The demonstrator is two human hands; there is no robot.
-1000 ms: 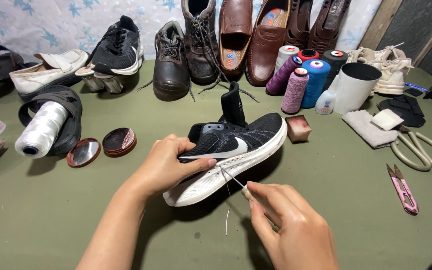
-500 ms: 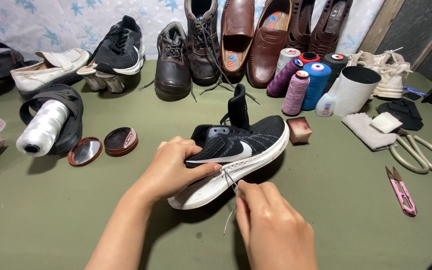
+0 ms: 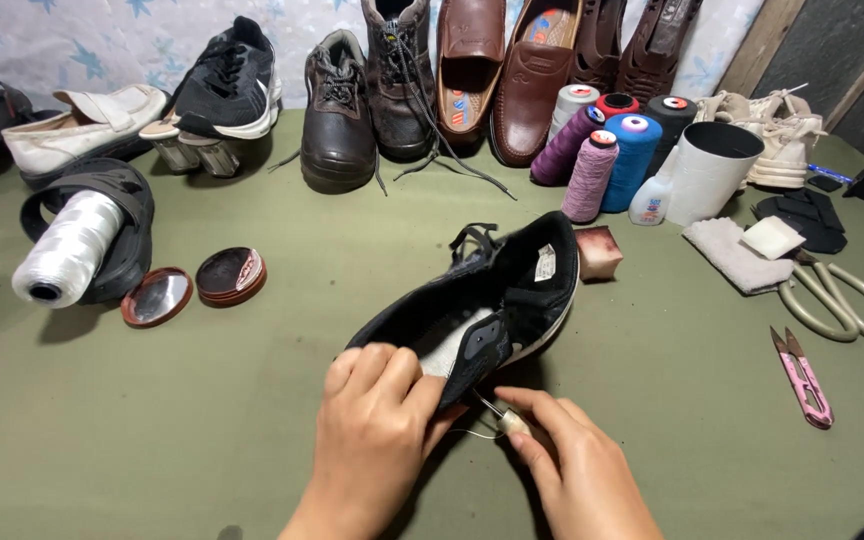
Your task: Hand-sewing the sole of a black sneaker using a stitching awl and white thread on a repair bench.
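1. A black sneaker (image 3: 482, 300) with a white sole is lying tipped on the green bench (image 3: 252, 420), near its middle, opening turned up toward the camera so the inside is showing.
2. The left hand (image 3: 377, 410) is gripping the sneaker's near end, fingers curled over the upper's edge, seemingly steadying the shoe for stitching.
3. The right hand (image 3: 577, 465) is pinching a small awl-like tool (image 3: 500, 415), its metal tip meeting the sneaker's side just by the sole; a thin thread (image 3: 472, 434) is trailing from that spot.
4. A small brownish block (image 3: 598, 252) is sitting just beside the sneaker's far end.
5. Thread cones (image 3: 617, 150) in purple, blue, red and black are standing behind it, next to a white cup (image 3: 707, 170), within easy reach.
6. To the right, a cloth (image 3: 737, 255), large scissors (image 3: 837, 300) and pink snips (image 3: 802, 378) are lying well apart from the hands.
7. To the left, a white thread spool (image 3: 67, 250) is resting in a dark sandal, near two round polish tins (image 3: 197, 285).
8. Other shoes (image 3: 392, 80) are lining the back edge against the wall.
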